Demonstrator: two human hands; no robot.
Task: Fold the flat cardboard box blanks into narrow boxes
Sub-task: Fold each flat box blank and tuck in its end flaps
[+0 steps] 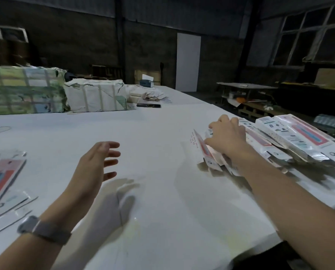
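A loose pile of flat box blanks [299,139], white with red and blue print, lies at the right of the white table [153,133]. My right hand [228,136] reaches over the pile's left end, fingers curled round one blank [202,151] whose near edge tilts up off the table. My left hand [98,164] hovers above the table's middle, fingers spread and holding nothing; a grey band sits on its wrist. More printed blanks or boxes [1,184] lie at the left edge, partly cut off by the frame.
Two large wrapped bundles [26,90] [96,95] stand at the table's back left, with loose papers and a dark phone [148,105] behind them. Right of the table are dark shelves and a pallet [260,112]. The table's near right corner [275,234] drops off.
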